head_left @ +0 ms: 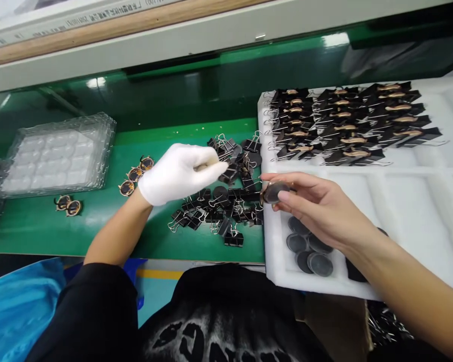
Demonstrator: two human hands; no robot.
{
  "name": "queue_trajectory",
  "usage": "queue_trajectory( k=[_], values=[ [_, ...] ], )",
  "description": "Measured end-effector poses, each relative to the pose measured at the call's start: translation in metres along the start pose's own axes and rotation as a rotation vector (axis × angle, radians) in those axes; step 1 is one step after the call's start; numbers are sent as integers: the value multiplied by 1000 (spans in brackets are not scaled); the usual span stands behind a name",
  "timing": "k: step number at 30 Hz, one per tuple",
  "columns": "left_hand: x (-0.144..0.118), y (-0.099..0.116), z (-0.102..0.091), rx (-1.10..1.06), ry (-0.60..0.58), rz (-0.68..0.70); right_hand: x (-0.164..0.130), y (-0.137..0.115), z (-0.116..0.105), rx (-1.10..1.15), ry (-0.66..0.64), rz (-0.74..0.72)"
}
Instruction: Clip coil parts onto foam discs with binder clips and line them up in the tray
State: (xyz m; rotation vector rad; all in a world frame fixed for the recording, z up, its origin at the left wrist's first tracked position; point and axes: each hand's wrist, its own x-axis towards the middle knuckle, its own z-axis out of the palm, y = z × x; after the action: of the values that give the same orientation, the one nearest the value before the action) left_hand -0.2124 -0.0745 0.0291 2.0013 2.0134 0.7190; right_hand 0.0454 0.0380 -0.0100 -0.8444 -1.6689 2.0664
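Note:
My left hand point(184, 173), in a white glove, hovers above a pile of black binder clips point(211, 206) with wire handles. Its thumb and fingers are curled toward each other, and whatever may be between them cannot be made out. Bare, my right hand point(317, 201) pinches a dark round disc point(277, 192) with a gold-coloured piece along its edge, over the left rim of a white foam tray point(269, 241). Below that hand, several loose dark discs point(320, 264) lie in a tray compartment.
Rows of binder clips clamped on gold-edged pieces point(342, 128) fill the tray's far compartments. Stacked clear plastic trays point(56, 156) stand left on the green table point(109, 229). Round gold-rimmed pieces point(73, 207) lie nearby. A raised ledge point(196, 30) runs along the back.

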Motion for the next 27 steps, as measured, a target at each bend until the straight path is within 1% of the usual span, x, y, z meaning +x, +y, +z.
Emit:
queue_trajectory(
  k=[2,3,4,6,8,10,12,14,16,18,23,27],
  values=[
    [-6,19,7,-65,145,63,-3,-1,2,-35,-108,-71],
    [-8,27,12,-82,178,102,-4,-2,3,-50,-147,-102],
    [-10,34,17,-96,178,146,-5,-3,4,-62,-171,-129],
    [-13,40,22,-115,88,226,-8,-5,4,-86,-168,-163],
    [-13,38,23,-115,-15,240,-11,-7,3,-120,-145,-181],
    [-11,30,21,-103,-102,178,-13,-9,0,-162,-153,-196],
    [-8,23,20,-113,-185,111,-15,-11,-2,-192,-201,-208],
    [-7,21,22,-150,-291,97,-15,-13,-5,-211,-261,-213],
    [-7,24,27,-176,-367,91,-14,-15,-6,-234,-311,-213],
    [-9,30,32,-167,-383,63,-13,-16,-7,-258,-339,-215],
    [-13,42,42,-136,-301,7,-11,-15,-8,-330,-328,-253],
    [-13,45,43,-85,-330,-76,-10,-14,-8,-477,-287,-306]
  ],
)
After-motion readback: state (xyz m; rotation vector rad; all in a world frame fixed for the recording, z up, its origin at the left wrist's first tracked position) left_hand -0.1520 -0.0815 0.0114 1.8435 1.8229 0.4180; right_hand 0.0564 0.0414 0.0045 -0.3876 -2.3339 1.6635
